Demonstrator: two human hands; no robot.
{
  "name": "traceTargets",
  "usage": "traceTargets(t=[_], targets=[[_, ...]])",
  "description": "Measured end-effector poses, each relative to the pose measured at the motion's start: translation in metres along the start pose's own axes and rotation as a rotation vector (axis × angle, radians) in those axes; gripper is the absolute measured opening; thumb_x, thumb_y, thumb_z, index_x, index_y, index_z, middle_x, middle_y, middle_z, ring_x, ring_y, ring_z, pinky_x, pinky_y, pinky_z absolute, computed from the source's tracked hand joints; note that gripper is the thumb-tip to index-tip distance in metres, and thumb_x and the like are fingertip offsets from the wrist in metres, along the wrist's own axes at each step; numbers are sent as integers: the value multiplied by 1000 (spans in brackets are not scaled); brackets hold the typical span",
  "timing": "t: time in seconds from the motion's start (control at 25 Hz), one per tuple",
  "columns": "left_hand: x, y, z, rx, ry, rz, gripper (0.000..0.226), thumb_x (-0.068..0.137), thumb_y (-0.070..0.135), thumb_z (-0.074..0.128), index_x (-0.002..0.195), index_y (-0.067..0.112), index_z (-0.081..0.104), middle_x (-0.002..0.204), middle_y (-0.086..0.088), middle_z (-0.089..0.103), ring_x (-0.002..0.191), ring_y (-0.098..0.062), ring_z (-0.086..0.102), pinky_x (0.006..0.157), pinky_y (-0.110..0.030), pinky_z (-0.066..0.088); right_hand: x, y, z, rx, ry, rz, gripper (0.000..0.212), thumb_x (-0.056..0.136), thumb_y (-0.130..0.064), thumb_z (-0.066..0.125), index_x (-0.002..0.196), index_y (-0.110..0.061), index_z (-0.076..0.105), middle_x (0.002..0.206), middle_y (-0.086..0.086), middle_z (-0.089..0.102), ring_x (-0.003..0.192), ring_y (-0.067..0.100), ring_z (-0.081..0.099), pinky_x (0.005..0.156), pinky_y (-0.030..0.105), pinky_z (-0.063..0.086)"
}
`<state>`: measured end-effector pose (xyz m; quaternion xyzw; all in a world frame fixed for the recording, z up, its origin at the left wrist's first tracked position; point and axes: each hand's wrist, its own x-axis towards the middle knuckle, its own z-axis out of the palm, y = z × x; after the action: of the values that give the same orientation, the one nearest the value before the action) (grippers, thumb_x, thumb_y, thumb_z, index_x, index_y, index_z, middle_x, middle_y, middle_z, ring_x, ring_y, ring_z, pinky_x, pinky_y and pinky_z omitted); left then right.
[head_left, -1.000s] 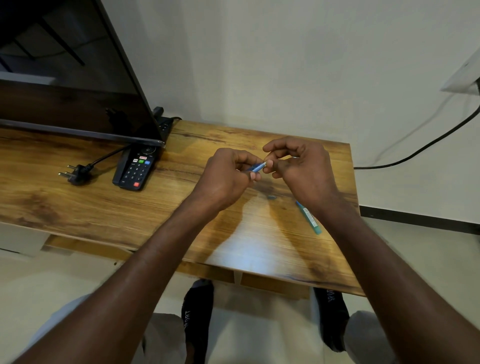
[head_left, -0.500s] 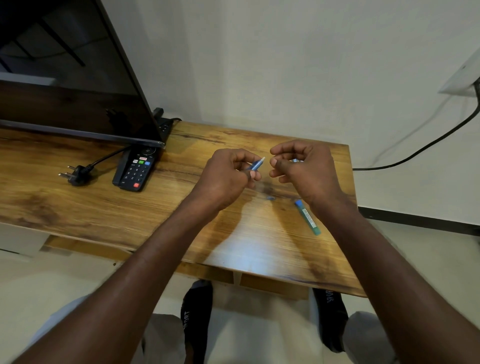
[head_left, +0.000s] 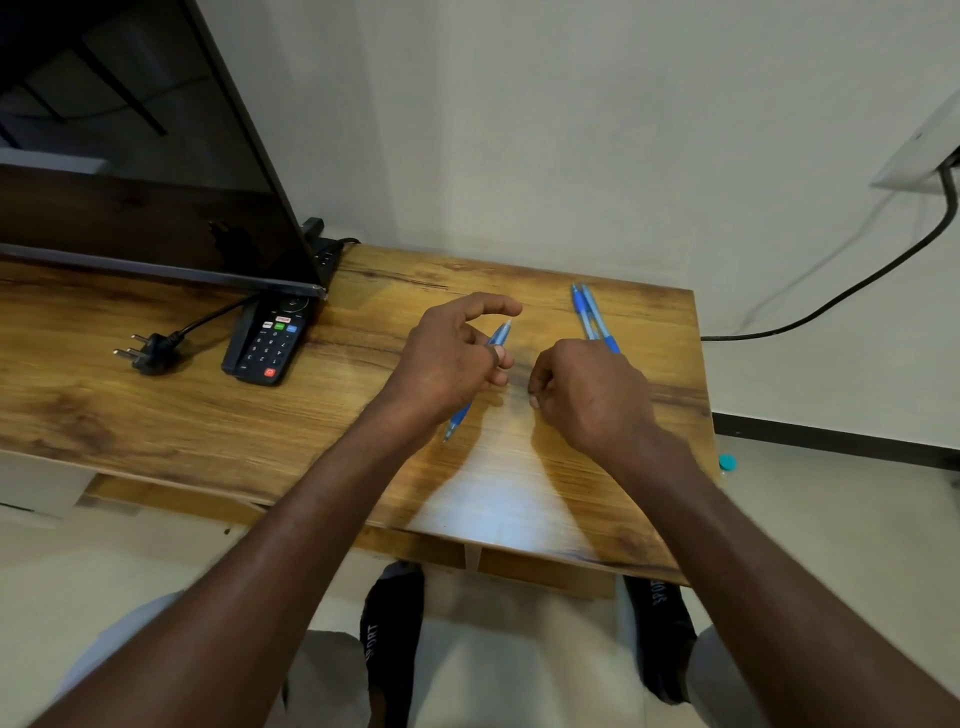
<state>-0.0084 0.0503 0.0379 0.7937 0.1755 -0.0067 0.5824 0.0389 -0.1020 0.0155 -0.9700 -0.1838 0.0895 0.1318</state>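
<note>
My left hand (head_left: 447, 358) grips a blue pen (head_left: 500, 335) low over the wooden table (head_left: 208, 415). The pen's tip points away past my thumb, and its other end sticks out below my palm. My index finger arches above the pen without touching it. My right hand (head_left: 592, 395) sits just to the right with its fingers curled under, knuckles near the tabletop; nothing shows in it. Two more blue pens (head_left: 589, 317) lie side by side on the table just beyond my right hand.
A TV screen (head_left: 130, 182) stands at the back left, with a black remote (head_left: 267, 343) and a loose plug (head_left: 150, 351) in front of it. A black cable (head_left: 857, 286) runs along the wall at right. A teal cap (head_left: 727, 461) lies on the floor by the table's right edge.
My hands have parted and dropped toward the table. Two blue pens now lie at the back right. The green-labelled tube that lay by my right wrist is gone from the table.
</note>
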Motion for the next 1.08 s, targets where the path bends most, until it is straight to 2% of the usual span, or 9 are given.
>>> traceTargets(t=[0.12, 0.32, 0.44, 0.64, 0.8, 1.08], targets=[[0, 0, 1, 7, 7, -3, 48, 96, -4, 66, 132, 28, 69, 95, -13, 78, 84, -21, 79, 74, -26, 63, 1, -1, 2, 62, 40, 17, 8, 97, -22, 70, 101, -23, 77, 96, -3, 75, 91, 19, 70, 80, 39, 60], [0, 0, 1, -25, -12, 12, 57, 93, -6, 68, 138, 29, 63, 95, -18, 78, 86, -26, 79, 85, -35, 64, 8, 0, -9, 804, 223, 124, 14, 99, -13, 71, 102, -21, 82, 95, -13, 76, 89, 8, 71, 82, 33, 59], [1, 0, 2, -25, -41, -13, 58, 93, -1, 72, 143, 23, 56, 95, -13, 79, 85, -22, 80, 90, -37, 63, 10, 4, -15, 1058, 242, 214, 24, 102, -8, 64, 101, -23, 82, 101, -5, 78, 76, 2, 69, 70, 27, 53], [0, 2, 4, -24, -92, -29, 51, 94, -2, 70, 139, 19, 58, 95, -10, 79, 83, -20, 80, 76, -26, 61, 7, 8, -20, 1125, 202, 156, 27, 100, 0, 63, 105, -20, 81, 103, 3, 78, 80, 10, 76, 63, 24, 55], [0, 2, 4, 7, -86, -4, 48, 94, -3, 69, 137, 18, 61, 93, -10, 79, 84, -22, 79, 79, -32, 62, 8, 6, -20, 1108, 226, 111, 25, 99, 4, 64, 111, -15, 75, 104, 11, 75, 80, 19, 80, 69, 32, 63], [1, 2, 4, 58, -83, 13, 31, 94, 2, 73, 122, 15, 75, 98, -15, 77, 86, -27, 79, 82, -39, 63, 10, 4, -16, 1022, 245, 50, 28, 96, 11, 60, 107, -11, 75, 105, 12, 73, 77, 20, 80, 75, 42, 65]])
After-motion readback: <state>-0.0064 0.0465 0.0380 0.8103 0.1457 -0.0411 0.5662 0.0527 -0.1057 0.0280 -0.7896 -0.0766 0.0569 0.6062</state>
